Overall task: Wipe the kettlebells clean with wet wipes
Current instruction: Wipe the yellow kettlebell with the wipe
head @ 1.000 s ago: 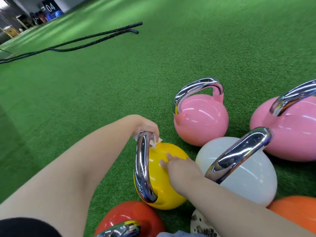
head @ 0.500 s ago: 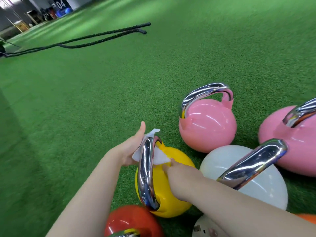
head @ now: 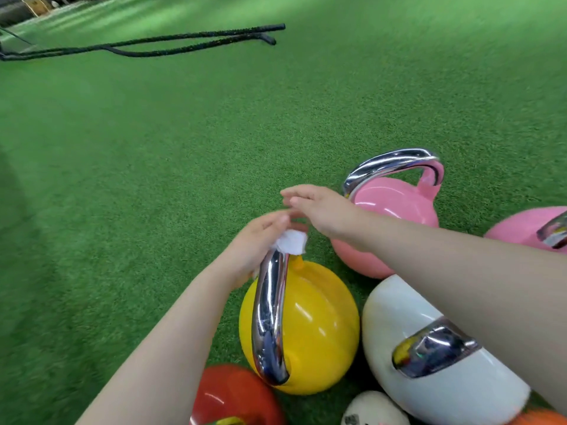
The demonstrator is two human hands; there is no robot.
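A yellow kettlebell (head: 313,329) with a chrome handle (head: 270,317) stands on the green turf. My left hand (head: 254,243) holds a folded white wet wipe (head: 291,242) against the far end of that handle. My right hand (head: 322,210) hovers just above and beyond the wipe with fingers stretched out, holding nothing. Around the yellow one are a pink kettlebell (head: 395,216), a second pink kettlebell (head: 527,227) at the right edge, a white kettlebell (head: 429,357) under my right forearm and a red kettlebell (head: 236,397) at the bottom.
Two black battle ropes (head: 159,46) lie on the turf (head: 153,179) at the far left. A small white ball-like object (head: 374,409) and an orange kettlebell (head: 540,418) show at the bottom edge. Gym equipment stands far off at top left.
My right hand has lifted off the yellow kettlebell's body and moved up past the handle's far end. My left hand keeps the wipe on the handle's top end.
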